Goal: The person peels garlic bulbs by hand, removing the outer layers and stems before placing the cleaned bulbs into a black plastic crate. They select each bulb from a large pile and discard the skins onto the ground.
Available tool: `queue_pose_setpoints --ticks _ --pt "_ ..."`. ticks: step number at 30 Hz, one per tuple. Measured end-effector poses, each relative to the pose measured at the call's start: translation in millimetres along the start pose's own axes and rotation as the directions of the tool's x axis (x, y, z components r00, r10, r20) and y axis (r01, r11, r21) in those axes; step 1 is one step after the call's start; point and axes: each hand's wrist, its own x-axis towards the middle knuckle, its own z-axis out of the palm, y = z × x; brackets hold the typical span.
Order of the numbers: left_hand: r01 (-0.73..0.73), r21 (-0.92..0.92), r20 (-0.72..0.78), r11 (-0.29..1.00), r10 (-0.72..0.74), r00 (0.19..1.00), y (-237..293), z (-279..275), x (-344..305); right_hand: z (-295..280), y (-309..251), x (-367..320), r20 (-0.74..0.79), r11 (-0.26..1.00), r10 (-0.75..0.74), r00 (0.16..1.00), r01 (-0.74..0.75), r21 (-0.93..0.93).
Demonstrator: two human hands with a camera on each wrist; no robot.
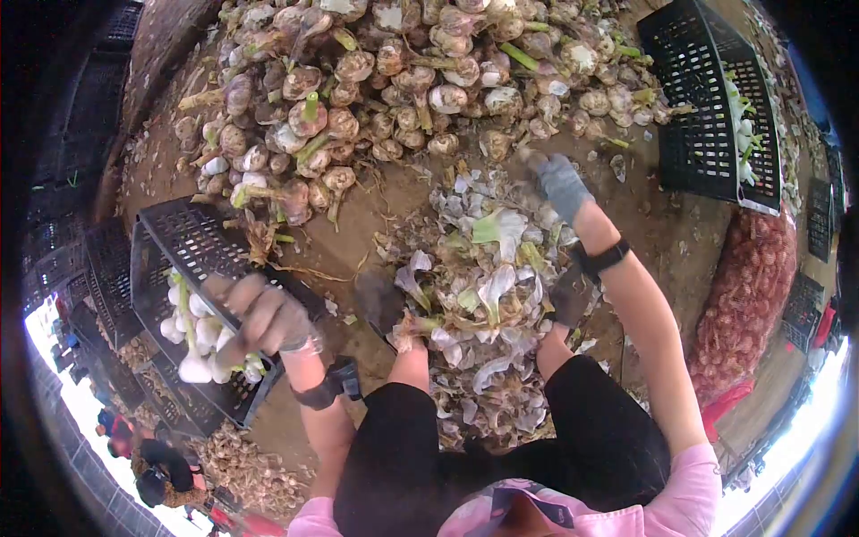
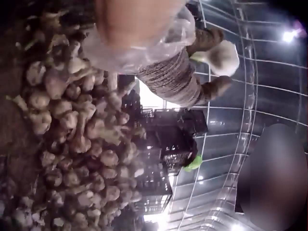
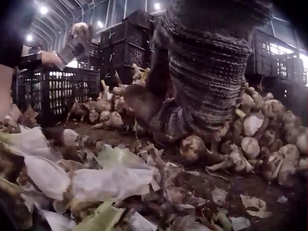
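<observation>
My left hand (image 1: 276, 318), in a knitted glove, is over the black crate (image 1: 192, 228) of cleaned white garlic (image 1: 199, 336). In the left wrist view its fingers and thumb pinch a white garlic bulb (image 2: 228, 57). My right hand (image 1: 564, 186), in a grey knitted glove, reaches forward to the near edge of the heap of untrimmed garlic (image 1: 447, 72). In the right wrist view its fingers (image 3: 142, 103) point down close over the ground beside a dirty bulb (image 3: 192, 147). I cannot tell whether they hold anything.
Loose garlic skins and leaves (image 1: 492, 295) lie piled between my feet. Another black crate (image 1: 676, 80) with cleaned garlic stands at the right, behind a full red net sack (image 1: 747, 304). More crates (image 2: 154, 144) are stacked beyond the heap. People (image 1: 165, 474) are at the lower left.
</observation>
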Motion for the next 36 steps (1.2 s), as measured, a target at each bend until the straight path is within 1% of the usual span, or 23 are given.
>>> queue_pose_setpoints --ticks 2,3,4,5,6,8,9,10,12,13,14,16,17,18,20,21,25,28,30,31,33,34,36 --pt "0.222 0.090 -0.385 0.971 -0.171 0.907 -11 -18 -7 -5 0 27 -0.048 0.811 0.122 0.991 -0.128 -0.571" --pt "0.316 0.212 -0.584 0.925 -0.140 0.800 -23 -21 -9 2 -7 42 -0.049 0.810 0.123 0.991 -0.128 -0.572" --pt "0.428 0.302 -0.749 0.852 -0.066 0.660 -39 -25 -10 15 -17 59 -0.210 0.934 0.358 0.910 -0.350 0.077" --pt "0.570 0.317 -0.791 0.758 -0.120 0.600 -52 -35 -10 20 -22 71 -0.174 0.624 0.617 0.767 -0.343 0.702" --pt "0.697 0.319 -0.833 0.643 -0.162 0.530 -64 -47 -10 20 -8 84 -0.173 0.624 0.618 0.767 -0.344 0.702" --pt "0.782 0.301 -0.834 0.546 -0.246 0.493 -80 -59 -11 27 32 105 -0.471 0.909 0.407 0.783 -0.292 0.298" --pt "0.852 0.285 -0.834 0.440 -0.325 0.446 -86 -64 -11 26 -42 62 -0.267 0.701 0.555 0.788 -0.269 0.661" --pt "0.852 0.284 -0.834 0.440 -0.324 0.446 -94 -71 -13 29 -45 53 -0.267 0.701 0.555 0.788 -0.270 0.661" --pt "0.922 0.364 -0.909 0.133 -0.166 0.383 -109 -83 -13 29 -42 42 -0.211 0.702 0.493 0.844 -0.243 0.669" --pt "0.911 0.398 -0.907 0.105 -0.102 0.408 -117 -86 -11 39 -18 37 -0.413 0.900 0.057 0.909 0.132 0.416" --pt "0.912 0.397 -0.908 0.105 -0.101 0.408 -124 -91 -11 43 -19 30 -0.412 0.900 0.058 0.909 0.131 0.416" --pt "0.652 0.680 -0.695 -0.335 -0.010 0.719 -134 -104 -15 45 -35 11 -0.259 0.898 0.083 0.962 0.041 0.438" --pt "0.609 0.715 -0.658 -0.343 -0.035 0.752 -137 -109 -15 43 -61 -11 -0.142 0.896 0.241 0.960 -0.164 0.413" --pt "0.611 0.714 -0.659 -0.343 -0.031 0.752 -138 -113 -17 45 -66 -20 -0.139 0.896 0.241 0.960 -0.166 0.411" --pt "0.637 0.713 -0.691 -0.293 -0.136 0.710 -141 -118 -19 47 -73 -35 -0.140 0.966 -0.129 0.982 0.093 -0.241" --pt "0.605 0.733 -0.662 -0.312 -0.117 0.741 -143 -113 -18 50 -89 -45 -0.191 0.986 -0.165 0.967 0.159 -0.048" --pt "0.580 0.765 -0.626 -0.281 -0.109 0.773 -141 -109 -18 44 -123 -66 -0.212 0.976 -0.168 0.963 0.192 0.101" --pt "0.523 0.789 -0.579 -0.322 -0.106 0.809 -141 -99 -14 38 -118 -63 -0.114 0.990 -0.030 0.993 0.045 0.134" --pt "0.715 0.681 -0.711 0.157 -0.090 0.697 -144 -94 -13 37 -110 -62 -0.116 0.982 -0.132 0.984 0.146 0.118" --pt "0.715 0.681 -0.711 0.157 -0.092 0.697 -143 -93 -12 37 -107 -64 -0.118 0.982 -0.131 0.984 0.145 0.118" --pt "0.772 0.549 -0.773 0.320 -0.157 0.615 -141 -91 -10 39 -108 -69 -0.075 0.874 -0.121 0.990 0.142 0.466" --pt "0.772 0.549 -0.773 0.321 -0.158 0.615 -142 -92 -12 39 -109 -69 -0.076 0.874 -0.120 0.990 0.142 0.465" --pt "0.649 0.757 -0.633 0.081 -0.155 0.758 -144 -93 -14 42 -119 -68 -0.047 0.896 0.047 0.998 -0.021 0.444"
